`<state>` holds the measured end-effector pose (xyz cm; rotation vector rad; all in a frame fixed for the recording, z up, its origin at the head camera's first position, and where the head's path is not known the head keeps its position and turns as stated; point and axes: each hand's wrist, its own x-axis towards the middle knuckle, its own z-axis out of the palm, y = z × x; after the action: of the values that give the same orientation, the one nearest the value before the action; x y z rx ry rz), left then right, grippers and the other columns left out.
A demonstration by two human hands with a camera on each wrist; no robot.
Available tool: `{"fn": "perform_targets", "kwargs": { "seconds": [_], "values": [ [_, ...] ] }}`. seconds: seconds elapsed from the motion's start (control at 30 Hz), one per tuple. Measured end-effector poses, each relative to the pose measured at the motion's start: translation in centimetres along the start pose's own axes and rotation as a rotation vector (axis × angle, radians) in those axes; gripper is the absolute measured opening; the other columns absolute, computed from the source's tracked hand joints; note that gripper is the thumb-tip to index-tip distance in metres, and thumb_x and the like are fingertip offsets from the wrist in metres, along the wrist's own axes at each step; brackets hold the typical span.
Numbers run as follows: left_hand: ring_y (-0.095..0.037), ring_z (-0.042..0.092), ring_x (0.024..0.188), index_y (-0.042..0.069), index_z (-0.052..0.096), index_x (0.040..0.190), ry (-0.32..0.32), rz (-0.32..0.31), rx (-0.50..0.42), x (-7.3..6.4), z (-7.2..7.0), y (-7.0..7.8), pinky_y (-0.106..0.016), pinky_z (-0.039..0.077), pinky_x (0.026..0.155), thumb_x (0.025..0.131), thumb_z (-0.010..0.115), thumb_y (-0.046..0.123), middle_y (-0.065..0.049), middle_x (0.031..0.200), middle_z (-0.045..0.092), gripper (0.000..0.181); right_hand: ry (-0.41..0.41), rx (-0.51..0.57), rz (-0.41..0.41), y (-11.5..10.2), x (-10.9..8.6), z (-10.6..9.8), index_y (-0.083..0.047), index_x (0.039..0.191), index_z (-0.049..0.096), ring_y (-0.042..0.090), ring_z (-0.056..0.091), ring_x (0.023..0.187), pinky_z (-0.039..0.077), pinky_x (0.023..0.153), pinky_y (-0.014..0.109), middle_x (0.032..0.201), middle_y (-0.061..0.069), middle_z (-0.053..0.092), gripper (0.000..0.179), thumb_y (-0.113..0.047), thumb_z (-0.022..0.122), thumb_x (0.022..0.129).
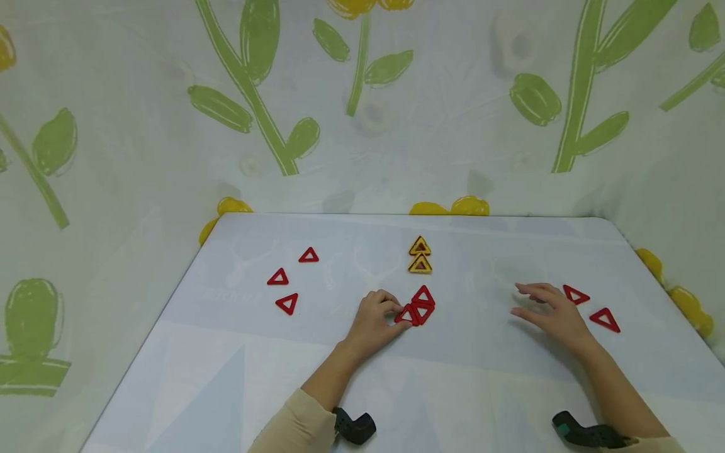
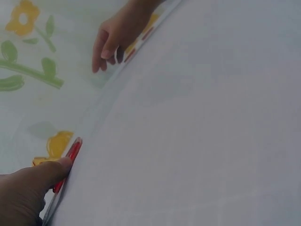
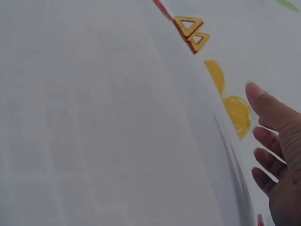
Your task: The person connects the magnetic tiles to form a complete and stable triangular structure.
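Near the middle of the table, my left hand [image 1: 375,319] pinches a red triangle tile [image 1: 401,316] between thumb and fingers. That tile lies against two more red triangles, an upper one [image 1: 423,294] and a lower one [image 1: 421,313], in a small cluster. In the left wrist view the thumb presses along the red edge [image 2: 74,149]. My right hand [image 1: 552,313] hovers over the right side with thumb and fingers apart, holding nothing; two red triangles, one nearer [image 1: 576,294] and one farther right [image 1: 605,319], lie beside it.
Behind the cluster two yellow triangles [image 1: 420,263] are lined up one beyond the other. Three loose red triangles [image 1: 287,304] lie to the left. The white table [image 1: 215,377] backs onto a flower-patterned wall cloth [image 1: 374,157].
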<state>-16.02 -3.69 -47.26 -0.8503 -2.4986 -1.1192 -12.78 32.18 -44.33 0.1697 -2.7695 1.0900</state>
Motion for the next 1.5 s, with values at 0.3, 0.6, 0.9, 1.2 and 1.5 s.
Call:
{"fn": "perform_targets", "kwargs": {
  "seconds": [0.3,0.6,0.9,1.2,1.5],
  "values": [
    [-0.017,0.053,0.087,0.008,0.074,0.095,-0.016,0.007,0.064,0.0,0.1,0.0,-0.030,0.042,0.075,0.073,0.082,0.022,-0.003,0.095,0.060,0.028,0.044,-0.031,0.082,1.4,-1.3,-2.4,-0.003,0.127,0.058,-0.017,0.033,0.094,0.036,0.072,0.019,0.118,-0.013,0.051,0.056,-0.027,0.076,0.080],
    [-0.015,0.052,0.085,0.009,0.075,0.099,-0.030,0.045,0.110,-0.1,0.2,-0.3,-0.030,0.041,0.075,0.075,0.080,0.023,-0.004,0.096,0.058,0.029,0.134,-0.096,0.035,2.9,-2.0,-3.8,0.003,0.123,0.059,-0.016,0.032,0.092,0.032,0.069,0.021,0.109,-0.022,0.045,0.055,-0.022,0.078,0.078],
    [-0.016,0.052,0.085,0.009,0.075,0.096,-0.026,0.060,0.114,-0.1,0.2,-0.3,-0.030,0.041,0.075,0.075,0.080,0.023,-0.003,0.096,0.059,0.026,0.118,-0.176,0.191,3.9,-2.6,-4.9,0.004,0.130,0.052,0.035,0.043,0.100,0.036,0.065,0.023,0.120,0.032,0.047,0.061,-0.030,0.072,0.084],
    [-0.016,0.053,0.086,0.009,0.075,0.096,-0.028,0.053,0.109,-0.1,-0.1,-0.1,-0.030,0.041,0.075,0.075,0.080,0.023,-0.003,0.095,0.059,0.026,0.146,-0.194,0.350,5.3,-3.7,-5.2,0.009,0.132,0.045,0.055,0.026,0.117,0.032,0.085,0.066,0.128,0.038,0.037,0.066,-0.036,0.065,0.088],
    [-0.016,0.052,0.086,0.009,0.075,0.096,-0.031,0.045,0.105,0.0,-0.2,0.0,-0.031,0.041,0.075,0.075,0.080,0.023,-0.003,0.095,0.059,0.026,0.126,-0.219,0.491,6.0,-4.0,-5.6,0.009,0.135,0.043,0.053,0.027,0.119,0.035,0.090,0.065,0.130,0.038,0.033,0.072,-0.046,0.059,0.090]
  ]
}}
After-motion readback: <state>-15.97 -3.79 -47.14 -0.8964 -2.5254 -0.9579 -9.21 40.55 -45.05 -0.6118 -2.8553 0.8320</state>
